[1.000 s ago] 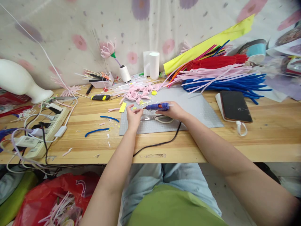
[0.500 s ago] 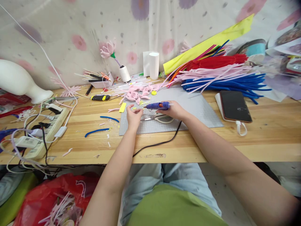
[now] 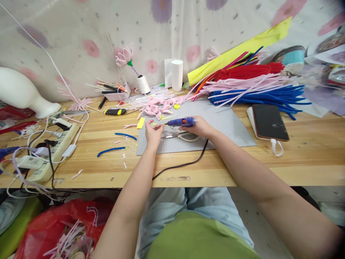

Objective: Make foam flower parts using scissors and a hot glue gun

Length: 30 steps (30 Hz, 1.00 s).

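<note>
- right hand [image 3: 198,126], ctr of frame, is gripping a blue plastic glue gun [image 3: 180,122], fingers curling round its rear; nozzle's pointing frame-left
- left hand [image 3: 153,135], just left of ctr, is holding its fingertips right by the nozzle; a tiny yellow-green bit [image 3: 154,124] is showing there, but can't tell if they're pinching it
- step rn IMO: nozzle's prob being lined up w/ smth small
- next move's prob calling for a steady gun, tip staying clear of bare fingers
- pale-handled metal scissors [image 3: 188,139] are lying below the gun on a flat grey mat [image 3: 229,126]; fuzzy pink petal shapes [image 3: 155,108] are sitting above, upper middle
</note>
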### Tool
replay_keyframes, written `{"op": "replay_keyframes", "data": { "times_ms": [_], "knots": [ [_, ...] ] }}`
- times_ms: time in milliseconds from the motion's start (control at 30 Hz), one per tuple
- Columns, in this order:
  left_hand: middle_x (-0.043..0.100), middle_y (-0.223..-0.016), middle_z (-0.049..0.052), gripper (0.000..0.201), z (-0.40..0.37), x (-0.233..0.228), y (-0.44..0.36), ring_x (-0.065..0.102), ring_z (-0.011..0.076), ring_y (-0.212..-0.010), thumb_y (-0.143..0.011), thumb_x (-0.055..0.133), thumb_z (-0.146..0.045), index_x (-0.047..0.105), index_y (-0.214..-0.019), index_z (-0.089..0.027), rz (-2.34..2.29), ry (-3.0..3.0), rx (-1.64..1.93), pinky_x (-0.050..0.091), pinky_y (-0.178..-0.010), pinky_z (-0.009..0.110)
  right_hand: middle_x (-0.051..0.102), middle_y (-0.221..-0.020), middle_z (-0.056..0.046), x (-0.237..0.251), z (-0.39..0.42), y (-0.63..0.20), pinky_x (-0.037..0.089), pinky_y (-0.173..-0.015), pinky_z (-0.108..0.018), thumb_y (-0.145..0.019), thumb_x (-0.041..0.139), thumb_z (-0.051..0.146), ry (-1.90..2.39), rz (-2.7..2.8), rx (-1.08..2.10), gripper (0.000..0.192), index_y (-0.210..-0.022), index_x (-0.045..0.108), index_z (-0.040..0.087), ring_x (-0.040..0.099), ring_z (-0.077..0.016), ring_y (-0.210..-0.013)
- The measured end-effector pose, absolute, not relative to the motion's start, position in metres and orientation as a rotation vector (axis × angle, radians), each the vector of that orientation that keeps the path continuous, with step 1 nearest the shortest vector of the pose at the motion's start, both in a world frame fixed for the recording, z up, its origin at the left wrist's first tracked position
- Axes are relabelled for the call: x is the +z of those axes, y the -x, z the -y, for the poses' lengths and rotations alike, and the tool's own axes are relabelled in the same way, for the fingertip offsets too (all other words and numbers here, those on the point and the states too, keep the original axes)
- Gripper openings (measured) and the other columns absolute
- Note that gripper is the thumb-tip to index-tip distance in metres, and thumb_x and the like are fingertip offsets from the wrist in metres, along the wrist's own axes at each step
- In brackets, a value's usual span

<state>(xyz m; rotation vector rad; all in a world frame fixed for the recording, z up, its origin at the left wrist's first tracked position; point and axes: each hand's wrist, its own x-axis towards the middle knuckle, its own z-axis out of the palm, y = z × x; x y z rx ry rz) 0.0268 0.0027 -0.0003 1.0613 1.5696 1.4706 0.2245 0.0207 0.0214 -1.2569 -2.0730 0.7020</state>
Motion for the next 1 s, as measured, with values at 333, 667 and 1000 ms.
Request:
{"op": "replay_keyframes", "data": {
  "times_ms": [333, 667, 1000],
  "knots": [
    [0.065, -0.072, -0.002, 0.05, -0.003, 0.0, -0.027, 0.061, 0.0111, -0.063, -0.062, 0.068, -0.017, 0.043, -0.105, -0.02, -1.554, -1.069, 1.477, 0.046, -0.071, 0.027, 0.067, -0.073, -0.003, 0.022, -0.021, -0.225, 0.039, -0.06, -0.027, -0.066, 0.066, 0.046, 1.268, 2.082, 0.691, 0.03, -0.078, 0.068, 0.019, 0.058, -0.0176, -0.067],
    [0.065, -0.073, -0.001, 0.052, 0.001, 0.004, -0.029, 0.062, 0.0126, -0.071, -0.06, 0.069, -0.018, 0.043, -0.105, -0.019, -1.467, -1.083, 1.481, 0.045, -0.073, 0.027, 0.067, -0.074, -0.004, 0.02, -0.026, -0.232, 0.042, -0.06, -0.03, -0.064, 0.066, 0.048, 1.345, 1.964, 0.632, 0.032, -0.077, 0.067, 0.019, 0.059, -0.02, -0.068],
    [0.063, -0.071, -0.002, 0.05, 0.002, 0.006, -0.033, 0.06, 0.012, -0.072, -0.059, 0.067, -0.018, 0.043, -0.103, -0.019, -1.343, -0.993, 1.506, 0.045, -0.073, 0.027, 0.068, -0.084, -0.015, 0.01, -0.058, -0.279, 0.046, -0.074, -0.04, -0.066, 0.064, 0.05, 1.865, 1.371, 0.48, 0.04, -0.082, 0.067, 0.013, 0.062, -0.0285, -0.082]
  ]
}}
